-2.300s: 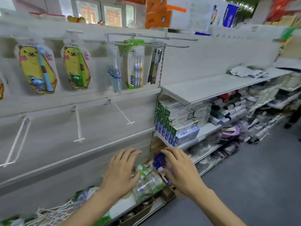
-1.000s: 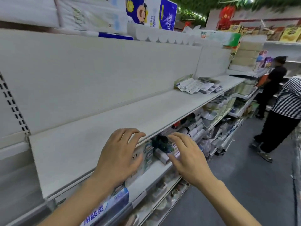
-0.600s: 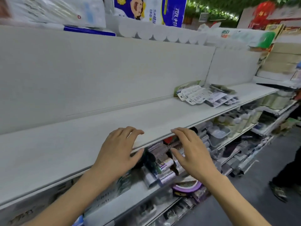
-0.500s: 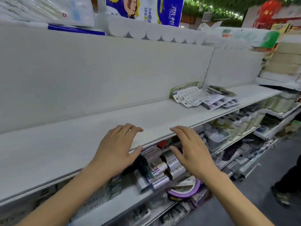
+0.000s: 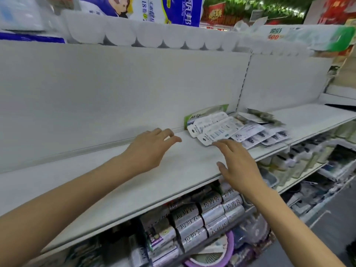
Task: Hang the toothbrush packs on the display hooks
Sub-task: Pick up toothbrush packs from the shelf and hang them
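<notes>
While your right hand (image 5: 238, 164) reaches with straight, slightly spread fingers, holding nothing, its fingertips lie just short of the nearest flat white blister-card toothbrush pack (image 5: 217, 132). Your left hand (image 5: 152, 149) hovers over the pale laminate shelf board (image 5: 115, 182), fingers loosely apart and empty. Further back, more packs fan out in an overlapping heap (image 5: 258, 132) against the rear panel. Expect them to be light, thin, slick and bendy; pinch one by its card edge near the hang hole.
</notes>
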Action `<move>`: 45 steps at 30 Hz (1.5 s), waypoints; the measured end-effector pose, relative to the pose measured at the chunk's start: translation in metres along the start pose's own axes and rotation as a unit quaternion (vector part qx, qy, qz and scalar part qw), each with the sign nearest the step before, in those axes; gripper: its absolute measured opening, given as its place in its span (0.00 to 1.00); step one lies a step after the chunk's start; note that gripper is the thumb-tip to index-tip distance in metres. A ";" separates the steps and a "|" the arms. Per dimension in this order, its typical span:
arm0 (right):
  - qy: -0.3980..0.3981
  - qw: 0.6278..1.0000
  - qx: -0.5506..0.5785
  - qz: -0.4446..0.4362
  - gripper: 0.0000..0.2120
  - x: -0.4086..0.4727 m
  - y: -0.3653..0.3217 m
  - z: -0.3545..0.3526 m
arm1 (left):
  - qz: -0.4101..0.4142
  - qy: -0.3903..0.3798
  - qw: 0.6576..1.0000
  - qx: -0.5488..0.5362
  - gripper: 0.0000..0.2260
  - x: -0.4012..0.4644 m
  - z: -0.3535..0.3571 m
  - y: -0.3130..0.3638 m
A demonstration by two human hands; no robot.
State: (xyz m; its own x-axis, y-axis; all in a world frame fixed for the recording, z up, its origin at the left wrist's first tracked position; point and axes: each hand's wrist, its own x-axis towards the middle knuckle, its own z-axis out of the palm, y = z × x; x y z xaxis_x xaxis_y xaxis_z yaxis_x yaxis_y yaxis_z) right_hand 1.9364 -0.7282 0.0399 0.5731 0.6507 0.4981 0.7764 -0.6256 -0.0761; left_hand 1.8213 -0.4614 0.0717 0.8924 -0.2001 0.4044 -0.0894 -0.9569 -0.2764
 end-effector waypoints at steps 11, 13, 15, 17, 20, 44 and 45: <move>-0.032 0.999 -0.036 0.009 0.38 0.102 0.089 0.040 | 0.174 0.022 0.975 0.137 0.38 0.169 0.089 -0.035; -0.077 0.996 -0.033 0.016 0.40 0.112 0.095 0.044 | 0.201 0.014 0.966 0.160 0.34 0.183 0.108 -0.040; -0.119 0.992 -0.043 0.008 0.39 0.117 0.100 0.049 | 0.196 0.003 0.963 0.182 0.32 0.193 0.123 -0.042; -0.139 0.989 -0.047 -0.001 0.36 0.119 0.105 0.054 | 0.178 -0.004 0.968 0.177 0.32 0.200 0.133 -0.041; -0.103 0.994 -0.026 -0.002 0.33 0.122 0.114 0.061 | 0.164 -0.005 0.976 0.143 0.30 0.206 0.138 -0.037; 0.023 0.840 0.541 0.006 0.05 0.105 0.106 -0.007 | -0.363 0.336 0.698 -0.518 0.08 0.128 -0.019 0.073; 0.018 0.838 0.545 -0.002 0.07 0.103 0.101 -0.008 | -0.380 0.345 0.686 -0.516 0.09 0.118 -0.025 0.076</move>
State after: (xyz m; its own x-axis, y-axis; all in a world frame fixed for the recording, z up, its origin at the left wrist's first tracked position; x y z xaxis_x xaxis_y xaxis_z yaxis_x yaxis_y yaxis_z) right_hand 2.0719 -0.7277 0.0905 0.5769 0.6262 0.5245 0.5680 0.1539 -0.8085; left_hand 1.9089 -0.5636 0.1205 0.4654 0.7279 0.5036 -0.2966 -0.4078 0.8635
